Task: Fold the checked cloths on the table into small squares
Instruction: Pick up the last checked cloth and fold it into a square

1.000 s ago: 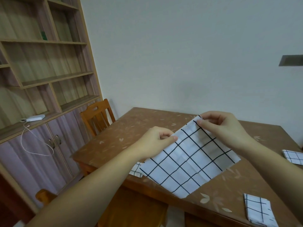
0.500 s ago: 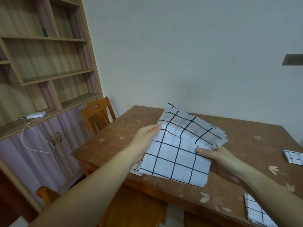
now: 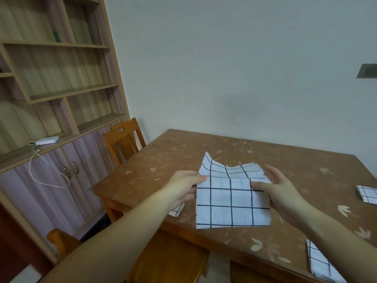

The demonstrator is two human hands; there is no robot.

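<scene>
Above the near edge of the brown bench (image 3: 265,160), a folded checked cloth (image 3: 230,201) is held between both hands. The left hand (image 3: 183,187) has its grip pinched on the cloth's left edge, while the right hand (image 3: 279,190) grasps the right edge, thumb on top and fingers spread behind. Other folded cloths lie on the bench: one at the far right (image 3: 367,194), one at the near right corner (image 3: 322,264).
</scene>
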